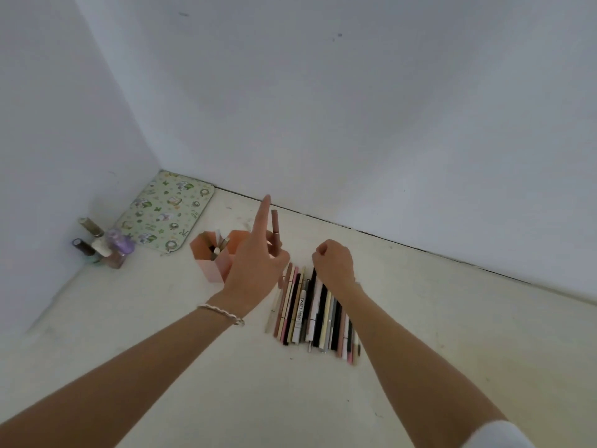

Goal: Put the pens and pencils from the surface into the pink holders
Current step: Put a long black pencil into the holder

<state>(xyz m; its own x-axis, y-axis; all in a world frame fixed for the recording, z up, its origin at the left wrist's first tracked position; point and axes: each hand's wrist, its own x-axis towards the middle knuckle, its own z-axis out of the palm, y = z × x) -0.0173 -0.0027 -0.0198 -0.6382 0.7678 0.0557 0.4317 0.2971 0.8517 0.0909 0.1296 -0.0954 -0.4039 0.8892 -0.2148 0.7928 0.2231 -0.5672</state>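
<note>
Two pink holders point(206, 263) stand side by side on the pale surface, with a few pens inside the left one. My left hand point(255, 263) hovers right of them and partly hides the right holder; it grips a brown pen point(275, 232) upright, with the index finger pointing up. A row of several pens and pencils point(310, 313) lies flat to the right. My right hand point(334, 263) is over the far end of that row, fingers curled; whether it holds a pen is hidden.
A green patterned mat point(164, 213) lies in the far left corner. Several small bottles point(103, 245) stand by the left wall. White walls close the surface at the left and back.
</note>
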